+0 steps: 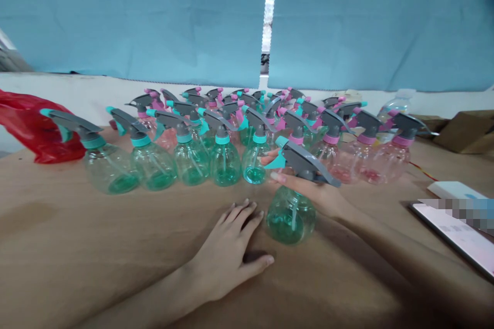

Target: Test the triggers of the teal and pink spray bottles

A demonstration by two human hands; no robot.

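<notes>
My right hand [312, 190] is closed around the neck of a green spray bottle [289, 218], just under its grey and teal trigger head. The bottle is nearly upright, in front of the row; I cannot tell whether its base touches the table. Flat on the wooden table [127, 247], my left hand [231, 247] lies with fingers spread, left of that bottle and holding nothing. Behind both hands stands a row of green spray bottles [193, 167] and, to the right, pink spray bottles [389, 162]. My right hand partly hides some of them.
More spray bottles crowd behind the front row. A red plastic bag [50, 133] sits at the left. At the right are a phone [451, 231], a white box-like object [455, 188], a clear plastic bottle [399, 103] and a brown cardboard box [469, 131]. A blue curtain [135, 20] hangs behind.
</notes>
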